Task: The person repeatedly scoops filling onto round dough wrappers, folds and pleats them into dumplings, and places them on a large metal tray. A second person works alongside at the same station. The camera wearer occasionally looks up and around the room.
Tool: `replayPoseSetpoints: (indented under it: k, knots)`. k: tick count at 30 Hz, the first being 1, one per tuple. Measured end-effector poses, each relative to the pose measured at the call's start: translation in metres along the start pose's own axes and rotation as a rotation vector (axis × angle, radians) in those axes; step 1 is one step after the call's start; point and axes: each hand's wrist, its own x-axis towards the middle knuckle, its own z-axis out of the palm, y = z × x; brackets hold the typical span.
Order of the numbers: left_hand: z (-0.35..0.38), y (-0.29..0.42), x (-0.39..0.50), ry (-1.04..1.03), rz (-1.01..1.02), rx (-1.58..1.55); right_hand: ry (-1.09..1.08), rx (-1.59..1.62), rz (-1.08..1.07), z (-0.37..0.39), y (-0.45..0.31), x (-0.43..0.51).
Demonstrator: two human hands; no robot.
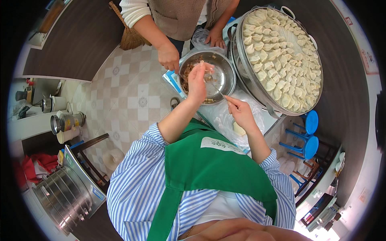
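Observation:
My left hand [197,82] is cupped over a steel mixing bowl [231,76]. Its palm is turned away, so whether something lies in it is hidden. Between the fingers of my right hand [241,113] is the handle of a thin metal utensil [220,92]. The utensil slants into the bowl towards my left fingertips, and its working end is hard to make out. Minced filling [187,70] clings to the bowl's left side, while bare metal shows at the right. Below my right hand, a pale piece of dough [239,129] rests under clear plastic sheeting [221,117].
Right of the bowl stands a large round steamer [239,54] whose mesh tray holds several rows of dumplings [289,72]. Across the table, another person's hand [169,57] is at the bowl's rim; their other hand [215,37] touches a plastic bag [201,39]. Blue stools [310,147] stand at right.

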Motion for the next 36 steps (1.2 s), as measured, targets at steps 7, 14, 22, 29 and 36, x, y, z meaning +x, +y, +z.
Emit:
replayPoseSetpoints:
  k: [7, 14, 22, 29, 36]
  knots:
    - [0.012, 0.028, -0.009, -0.293, -0.312, -0.531, 0.27, 0.084, -0.153, -0.022, 0.0, -0.007]
    - [0.061, 0.04, -0.054, -0.508, -0.46, -0.347, 0.32, 0.422, -0.323, -0.005, -0.031, 0.01]
    - [0.078, 0.04, -0.068, -0.58, -0.416, -0.205, 0.125, 0.569, -0.402, -0.016, -0.052, -0.004]
    - [0.083, 0.033, -0.076, -0.572, -0.45, -0.192, 0.046, 0.547, -0.423, -0.019, -0.045, -0.002]
    - [0.087, 0.022, -0.086, -0.379, -0.467, -0.06, 0.199, 0.253, -0.628, -0.019, -0.036, -0.002]
